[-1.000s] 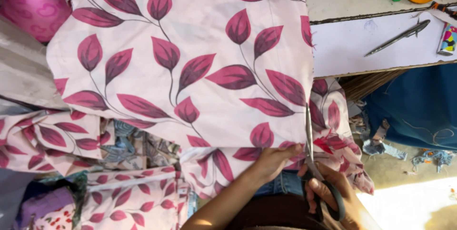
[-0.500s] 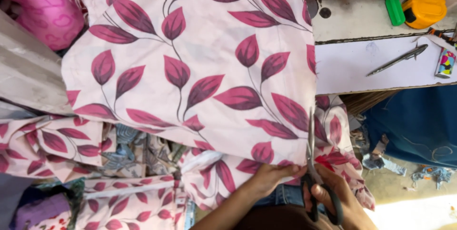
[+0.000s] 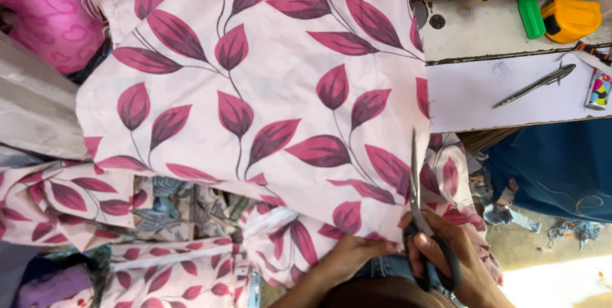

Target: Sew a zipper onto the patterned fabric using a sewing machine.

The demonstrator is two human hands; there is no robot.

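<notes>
Right hand grips scissors, blades at leaf-print fabric right edge near table front edge. Left hand pressed flat on cloth. Cut barely begun; most remains.

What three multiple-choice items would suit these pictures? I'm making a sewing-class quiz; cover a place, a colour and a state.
1. Where do the scissors cut?
A. the cloth's right edge
B. its middle
C. its top left corner

2. What colour are the leaves on the cloth?
A. blue
B. maroon
C. yellow

3. What is the left hand doing?
A. lifting the pen
B. hanging free
C. pressing the cloth's near edge

Answers: 1 A, the blades run along the right edge, held by the right hand. 2 B, dark red leaves on pale pink. 3 C, its fingers lie on the cloth; the pen rests untouched on the table.
</notes>
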